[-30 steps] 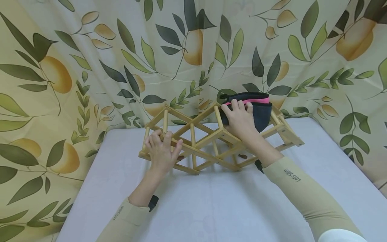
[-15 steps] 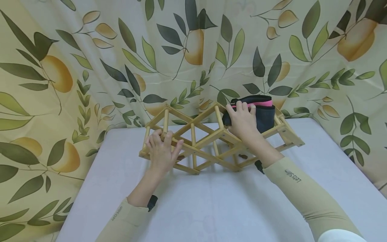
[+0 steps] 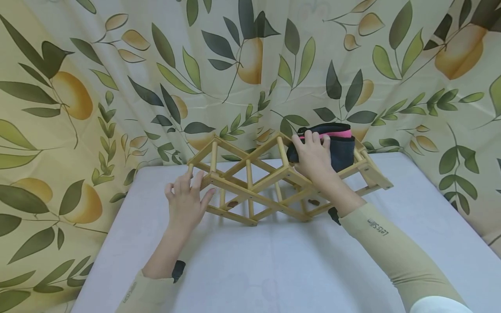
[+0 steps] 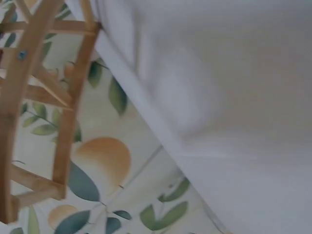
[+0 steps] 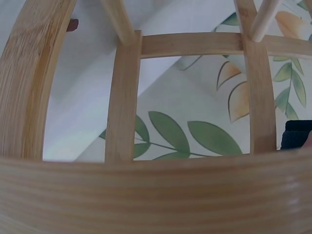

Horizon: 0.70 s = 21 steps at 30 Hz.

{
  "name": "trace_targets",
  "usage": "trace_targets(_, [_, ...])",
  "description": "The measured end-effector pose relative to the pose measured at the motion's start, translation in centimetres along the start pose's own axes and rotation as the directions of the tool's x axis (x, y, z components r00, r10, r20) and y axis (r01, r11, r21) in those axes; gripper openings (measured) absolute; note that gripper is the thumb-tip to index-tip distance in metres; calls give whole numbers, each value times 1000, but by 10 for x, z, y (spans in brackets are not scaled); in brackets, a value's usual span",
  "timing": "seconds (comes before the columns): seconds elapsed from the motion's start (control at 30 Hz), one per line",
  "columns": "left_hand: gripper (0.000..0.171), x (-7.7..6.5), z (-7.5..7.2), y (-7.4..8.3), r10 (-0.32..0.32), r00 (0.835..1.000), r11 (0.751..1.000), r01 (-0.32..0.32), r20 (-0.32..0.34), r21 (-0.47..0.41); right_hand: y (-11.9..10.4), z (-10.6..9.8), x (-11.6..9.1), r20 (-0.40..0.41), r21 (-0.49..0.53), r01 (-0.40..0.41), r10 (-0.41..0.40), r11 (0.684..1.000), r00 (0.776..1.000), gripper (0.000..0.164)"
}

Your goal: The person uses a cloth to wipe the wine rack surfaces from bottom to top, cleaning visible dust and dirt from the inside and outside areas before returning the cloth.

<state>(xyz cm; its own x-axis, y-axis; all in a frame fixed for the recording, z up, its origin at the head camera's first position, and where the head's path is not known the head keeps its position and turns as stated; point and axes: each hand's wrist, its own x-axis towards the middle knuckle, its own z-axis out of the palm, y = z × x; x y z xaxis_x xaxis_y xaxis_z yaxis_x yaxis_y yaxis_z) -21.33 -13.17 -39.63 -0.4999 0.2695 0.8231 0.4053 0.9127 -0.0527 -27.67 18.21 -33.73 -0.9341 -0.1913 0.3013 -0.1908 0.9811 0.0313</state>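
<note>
A light wooden lattice rack [image 3: 270, 174] with crossed slats and round dowels stands across the back of the table. At its right end sits a dark blue pouch [image 3: 342, 153] with a bright pink strip along its opening. My right hand [image 3: 314, 157] grips the pouch's left side, fingers curled over its upper edge. By the rack's left end is my left hand [image 3: 185, 202], fingers loosely spread; whether they touch the wood I cannot tell. The left wrist view shows only the rack's end [image 4: 63, 141], no hand. Slats mostly fill the right wrist view, with a dark pouch corner [image 5: 295, 134].
A white-covered table [image 3: 270, 269] carries the rack. Behind it hangs a curtain [image 3: 164, 56] printed with leaves and fruit, close to the rack's back. Beneath the rack, a small brown piece [image 3: 314, 202] and another brown piece [image 3: 232, 204] show between slats.
My left hand has let go of the rack's left end and moved left toward me. The pouch first shifted slightly right and down in my right hand, then stayed there. The rack has not moved.
</note>
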Motion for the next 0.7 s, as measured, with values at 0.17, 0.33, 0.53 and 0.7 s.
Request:
trace_targets(0.17, [42, -16, 2, -17, -1, 1000, 998, 0, 19, 64, 0, 1, 0, -13, 3, 8, -8, 1000, 1000, 63])
trace_targets(0.33, [38, -24, 5, -23, -12, 1000, 998, 10, 29, 69, 0, 1, 1, -36, 6, 24, -24, 1000, 999, 64])
trace_targets(0.53, [35, -26, 9, -21, -26, 999, 998, 24, 33, 60, -1, -3, -1, -86, 36, 47, -44, 998, 995, 64])
trace_targets(0.7, [35, -27, 10, -21, -23, 1000, 998, 22, 14, 63, -5, -15, -2, -204, 102, 91, -68, 991, 977, 60])
